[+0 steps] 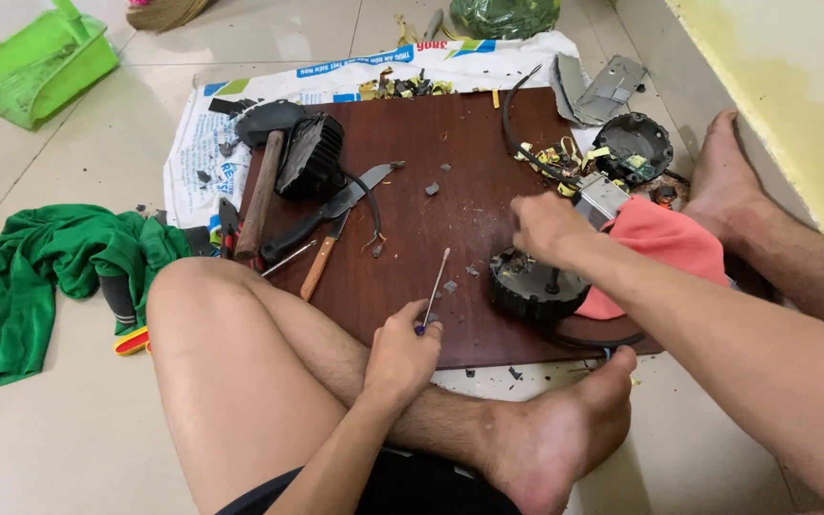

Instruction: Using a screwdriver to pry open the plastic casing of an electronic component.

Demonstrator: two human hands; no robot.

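I see even, soft indoor light with only faint shadows under my legs, and a dull sheen on the dark reddish-brown wooden board (pixel 450 200). My right hand (pixel 545 224) is motion-blurred; the wide lens bends the edges.

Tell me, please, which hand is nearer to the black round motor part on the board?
Right. The right hand hovers just above the black round motor part, near its upper edge. The left hand is farther left, holding a screwdriver.

White printed sack (pixel 240 114) under board (pixel 431 124)
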